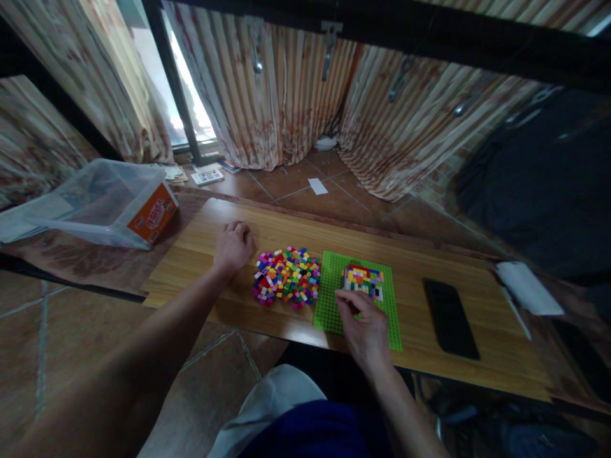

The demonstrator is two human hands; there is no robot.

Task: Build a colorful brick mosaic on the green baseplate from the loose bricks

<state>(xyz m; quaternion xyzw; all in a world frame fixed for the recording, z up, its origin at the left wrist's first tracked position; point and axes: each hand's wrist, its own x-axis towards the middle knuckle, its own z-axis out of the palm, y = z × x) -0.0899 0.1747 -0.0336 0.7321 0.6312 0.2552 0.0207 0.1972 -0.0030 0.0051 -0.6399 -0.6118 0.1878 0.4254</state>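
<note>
My left hand [233,245] rests on the wooden board with its fingers curled in, left of a pile of small toy bricks [287,277] in many colours. Nothing shows in it. A green studded baseplate [329,270] lies just right of the pile. On it stands a low build of coloured bricks [361,277], with red, yellow, orange, white and green parts. My right hand [366,324] is over the baseplate at the near left side of the build. Its thumb and index finger are pinched together; whatever is between the fingertips is too small to make out.
A black phone [451,318] lies right of the baseplate. At the left stands a clear plastic bin [105,203] with an orange label. A white object [529,288] sits past the board's right end. Striped curtains [286,95] hang behind, above a tiled floor.
</note>
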